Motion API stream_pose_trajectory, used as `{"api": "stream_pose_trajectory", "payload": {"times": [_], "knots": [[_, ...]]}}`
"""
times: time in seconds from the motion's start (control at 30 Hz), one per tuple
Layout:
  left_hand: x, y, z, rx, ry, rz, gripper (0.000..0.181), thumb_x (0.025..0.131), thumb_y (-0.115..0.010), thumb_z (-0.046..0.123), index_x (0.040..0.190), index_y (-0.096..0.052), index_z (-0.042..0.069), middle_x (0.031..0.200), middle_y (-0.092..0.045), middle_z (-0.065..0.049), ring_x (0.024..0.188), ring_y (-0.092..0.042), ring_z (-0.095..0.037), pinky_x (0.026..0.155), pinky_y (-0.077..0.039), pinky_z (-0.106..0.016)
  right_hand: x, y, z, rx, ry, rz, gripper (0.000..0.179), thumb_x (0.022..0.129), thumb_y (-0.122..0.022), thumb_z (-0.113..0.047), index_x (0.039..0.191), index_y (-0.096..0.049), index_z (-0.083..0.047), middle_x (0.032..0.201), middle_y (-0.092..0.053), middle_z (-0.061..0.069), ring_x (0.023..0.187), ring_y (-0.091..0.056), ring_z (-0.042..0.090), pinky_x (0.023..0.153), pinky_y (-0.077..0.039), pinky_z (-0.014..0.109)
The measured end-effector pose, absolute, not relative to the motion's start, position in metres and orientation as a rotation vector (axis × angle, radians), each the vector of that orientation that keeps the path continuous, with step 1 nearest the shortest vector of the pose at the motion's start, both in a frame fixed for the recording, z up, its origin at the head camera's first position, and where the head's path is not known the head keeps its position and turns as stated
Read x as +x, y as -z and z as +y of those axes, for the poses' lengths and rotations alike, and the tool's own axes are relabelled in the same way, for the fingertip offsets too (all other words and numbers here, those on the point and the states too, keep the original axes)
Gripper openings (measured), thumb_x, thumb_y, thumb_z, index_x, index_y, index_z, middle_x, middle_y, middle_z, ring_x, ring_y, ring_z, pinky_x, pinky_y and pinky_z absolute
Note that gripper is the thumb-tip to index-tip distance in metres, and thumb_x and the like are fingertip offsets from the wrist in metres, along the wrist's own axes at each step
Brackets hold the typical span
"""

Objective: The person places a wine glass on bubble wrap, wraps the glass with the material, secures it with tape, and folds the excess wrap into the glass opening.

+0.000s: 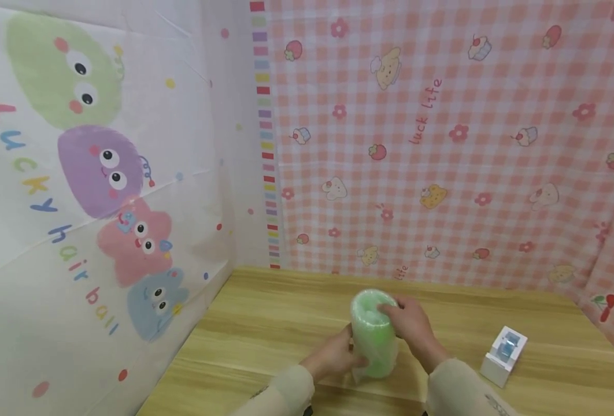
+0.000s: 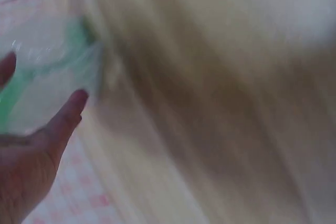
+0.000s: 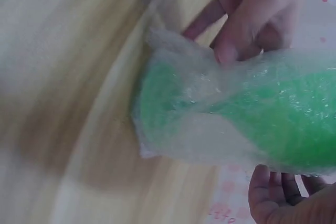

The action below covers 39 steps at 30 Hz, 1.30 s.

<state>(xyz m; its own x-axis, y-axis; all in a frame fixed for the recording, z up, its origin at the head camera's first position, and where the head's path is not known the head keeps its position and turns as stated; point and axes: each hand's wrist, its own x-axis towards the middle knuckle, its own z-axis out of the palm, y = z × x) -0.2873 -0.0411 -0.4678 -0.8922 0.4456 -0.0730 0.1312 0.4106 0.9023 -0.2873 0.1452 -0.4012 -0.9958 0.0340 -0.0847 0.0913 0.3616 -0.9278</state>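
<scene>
A green object wrapped in bubble wrap (image 1: pixel 373 338) stands upright on the table as a rounded bundle, its top end showing rolled wrap. The left hand (image 1: pixel 335 352) holds it low on the left side, thumb across the front. At the upper right rim, the right hand (image 1: pixel 410 325) grips the wrap with the thumb over the top edge. Through the clear layers in the right wrist view, the green object (image 3: pixel 294 114) narrows in the middle; left fingers (image 3: pixel 239 38) press the wrap and right fingers (image 3: pixel 265 187) lie along the opposite side. The left wrist view is blurred.
To the right of the bundle, a small white tape dispenser (image 1: pixel 506 355) with a bluish roll sits on the wooden table (image 1: pixel 265 323). A pink checked cloth (image 1: pixel 442 167) hangs behind the table, and a white printed cloth (image 1: pixel 192 173) hangs on the left.
</scene>
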Motion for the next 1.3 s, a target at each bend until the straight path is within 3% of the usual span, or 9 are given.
{"api": "stream_pose_trajectory", "payload": {"times": [0.17,0.27,0.33,0.5,0.63,0.93,1.07,1.23,1.3], "knots": [[-0.288,0.472,-0.033,0.444,-1.546,2.405,0.074,0.088,-0.076,0.017,0.150,-0.037,0.008,0.144,-0.051,-0.013,0.126,-0.052,-0.038,0.100,-0.045,-0.055,-0.281,0.413,0.150,0.023,1.813,2.403,0.093,0.096,-0.036,-0.072,0.143,-0.040,0.008,0.144,-0.042,0.032,0.131,-0.041,0.049,0.099,-0.040,0.066],[-0.289,0.470,-0.033,0.448,-1.559,2.395,0.074,0.089,-0.076,0.018,0.151,-0.037,0.009,0.143,-0.052,-0.013,0.126,-0.052,-0.038,0.099,-0.046,-0.056,-0.276,0.427,0.155,-0.105,1.797,2.310,0.095,0.098,-0.029,-0.070,0.152,-0.023,0.007,0.154,-0.025,0.034,0.139,-0.024,0.054,0.104,-0.028,0.072],[-0.289,0.469,-0.033,0.444,-1.562,2.394,0.073,0.089,-0.076,0.020,0.150,-0.037,0.009,0.141,-0.053,-0.013,0.124,-0.053,-0.037,0.095,-0.049,-0.054,-0.272,0.438,0.157,-0.179,1.763,2.249,0.088,0.101,-0.036,-0.063,0.154,-0.015,0.005,0.156,-0.020,0.032,0.142,-0.018,0.053,0.106,-0.022,0.073],[-0.291,0.466,-0.033,0.416,-1.618,2.369,0.069,0.089,-0.075,0.017,0.148,-0.040,0.005,0.132,-0.057,-0.013,0.110,-0.060,-0.031,0.081,-0.057,-0.046,-0.266,0.459,0.159,-0.213,1.669,2.255,0.078,0.094,-0.066,-0.026,0.152,-0.024,0.003,0.152,-0.033,0.029,0.138,-0.030,0.051,0.106,-0.024,0.071],[-0.291,0.464,-0.030,0.397,-1.643,2.353,0.068,0.089,-0.076,0.014,0.146,-0.041,0.002,0.125,-0.059,-0.013,0.103,-0.063,-0.029,0.078,-0.058,-0.043,-0.264,0.466,0.154,-0.132,1.633,2.392,0.071,0.083,-0.068,0.001,0.146,-0.035,0.008,0.142,-0.046,0.030,0.130,-0.042,0.051,0.105,-0.032,0.067],[-0.293,0.472,-0.028,0.561,-1.477,2.498,0.081,0.074,-0.079,-0.006,0.145,-0.041,0.003,0.128,-0.060,-0.012,0.108,-0.062,-0.030,0.089,-0.054,-0.042,-0.262,0.463,0.146,0.084,1.515,2.511,0.059,0.091,-0.063,-0.004,0.143,-0.038,0.010,0.136,-0.049,0.034,0.117,-0.054,0.046,0.089,-0.050,0.054],[-0.294,0.477,-0.025,0.663,-1.382,2.645,0.084,0.069,-0.080,-0.008,0.144,-0.042,0.001,0.132,-0.059,-0.016,0.114,-0.060,-0.032,0.096,-0.051,-0.045,-0.262,0.467,0.146,0.092,1.567,2.496,0.059,0.085,-0.061,0.004,0.140,-0.040,0.013,0.130,-0.054,0.032,0.111,-0.058,0.041,0.087,-0.051,0.050],[-0.294,0.482,-0.022,0.709,-1.345,2.751,0.081,0.071,-0.081,-0.004,0.142,-0.042,-0.002,0.134,-0.058,-0.019,0.123,-0.055,-0.035,0.104,-0.044,-0.048,-0.262,0.472,0.147,0.087,1.592,2.468,0.066,0.076,-0.060,0.008,0.138,-0.040,0.016,0.129,-0.054,0.032,0.115,-0.054,0.044,0.090,-0.048,0.053],[-0.292,0.483,-0.022,0.645,-1.327,2.743,0.071,0.076,-0.080,0.001,0.138,-0.046,-0.004,0.127,-0.062,-0.020,0.114,-0.061,-0.035,0.098,-0.049,-0.047,-0.263,0.475,0.150,0.121,1.555,2.490,0.064,0.077,-0.061,0.005,0.137,-0.043,0.015,0.124,-0.058,0.029,0.110,-0.056,0.042,0.089,-0.049,0.052]]}}
